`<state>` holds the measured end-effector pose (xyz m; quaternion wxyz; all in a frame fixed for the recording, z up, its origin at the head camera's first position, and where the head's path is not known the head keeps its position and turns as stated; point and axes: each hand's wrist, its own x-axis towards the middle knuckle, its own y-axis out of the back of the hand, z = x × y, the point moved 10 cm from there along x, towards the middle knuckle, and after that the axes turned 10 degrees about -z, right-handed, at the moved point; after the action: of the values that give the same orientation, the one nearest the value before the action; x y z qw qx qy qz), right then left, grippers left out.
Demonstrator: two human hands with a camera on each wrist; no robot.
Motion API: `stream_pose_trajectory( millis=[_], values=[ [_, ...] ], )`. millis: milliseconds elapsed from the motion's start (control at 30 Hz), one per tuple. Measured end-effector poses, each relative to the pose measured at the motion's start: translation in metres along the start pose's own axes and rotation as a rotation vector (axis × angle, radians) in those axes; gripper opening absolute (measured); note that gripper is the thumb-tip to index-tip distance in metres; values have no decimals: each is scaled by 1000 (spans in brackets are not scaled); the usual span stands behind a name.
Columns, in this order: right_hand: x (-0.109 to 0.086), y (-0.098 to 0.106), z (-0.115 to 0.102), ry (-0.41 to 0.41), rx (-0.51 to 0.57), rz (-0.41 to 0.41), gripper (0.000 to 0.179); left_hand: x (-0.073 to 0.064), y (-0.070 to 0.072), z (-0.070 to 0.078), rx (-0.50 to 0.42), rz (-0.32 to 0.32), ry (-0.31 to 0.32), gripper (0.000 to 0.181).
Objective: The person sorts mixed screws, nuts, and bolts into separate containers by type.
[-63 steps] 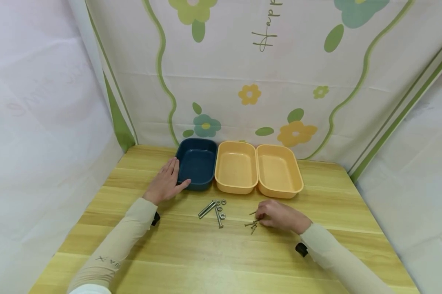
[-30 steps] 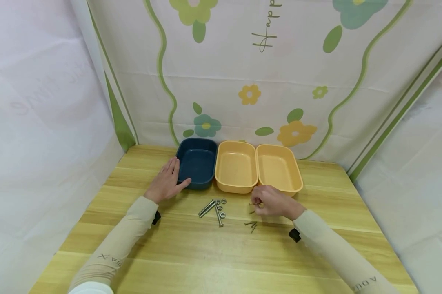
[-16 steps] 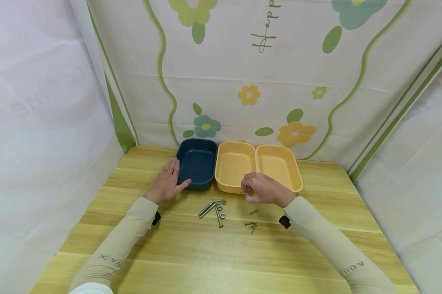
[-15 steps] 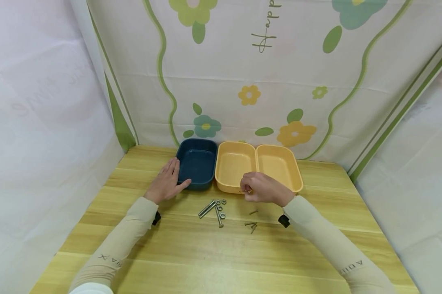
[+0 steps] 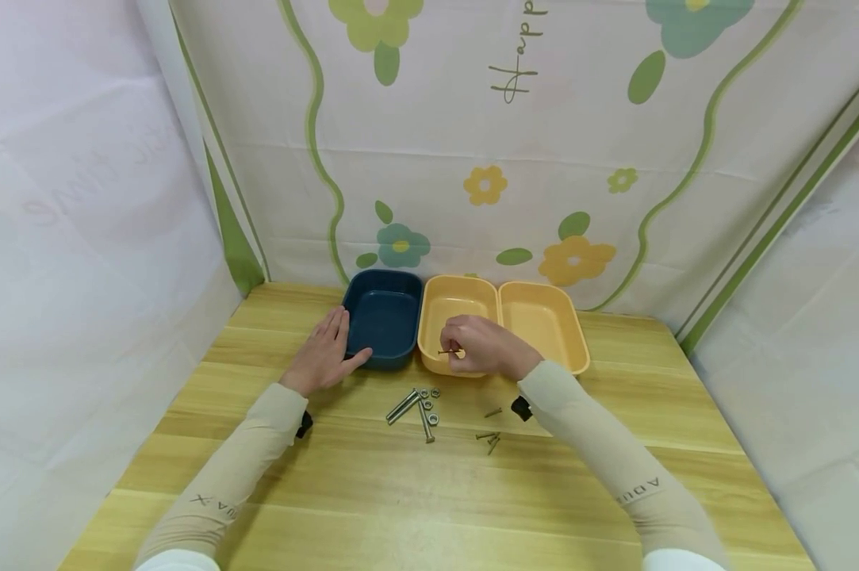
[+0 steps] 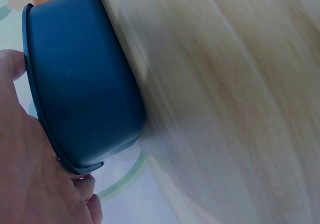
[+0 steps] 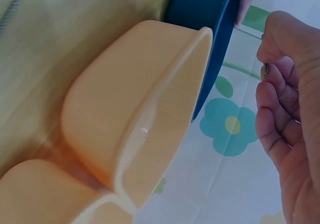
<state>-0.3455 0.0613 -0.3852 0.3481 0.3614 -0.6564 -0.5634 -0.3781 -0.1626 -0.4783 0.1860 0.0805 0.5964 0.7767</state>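
Observation:
My right hand [image 5: 481,346] pinches a small screw [image 5: 446,352] between thumb and fingers above the front part of the middle yellow bin [image 5: 429,362]. The screw's threaded end [image 7: 266,70] shows between the fingers in the right wrist view. My left hand [image 5: 320,355] rests on the near left corner of the dark blue bin [image 5: 382,363], fingers along its left side and thumb on the front rim. In the left wrist view, the left hand [image 6: 35,159] touches that bin's rim [image 6: 31,84]. More small screws [image 5: 492,440] lie on the table, one screw [image 5: 494,411] apart from them.
A second yellow bin [image 5: 584,361] stands at the right end of the row. Long bolts [image 5: 404,406] and several hex nuts [image 5: 432,419] lie on the wooden table [image 5: 400,507] before the bins. A flowered cloth [image 5: 429,119] hangs behind.
My right hand has picked a screw from the right-hand group, lifted it and carried it forward and left over the middle yellow bin. The left hand has stayed on the blue bin.

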Motion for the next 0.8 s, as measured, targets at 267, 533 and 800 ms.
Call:
stream_pose_trajectory(
  millis=[267,533,800],
  values=[
    [30,4,3,-20,13,-10,10,0,-1,0,-9,4,-1,98],
    [62,2,10,-87,32,-50,4,1,-2,-1,-16,3,1,98],
    [88,-1,15,-99,43,8,3,4,-3,-4,2,-1,8,99]
  ],
)
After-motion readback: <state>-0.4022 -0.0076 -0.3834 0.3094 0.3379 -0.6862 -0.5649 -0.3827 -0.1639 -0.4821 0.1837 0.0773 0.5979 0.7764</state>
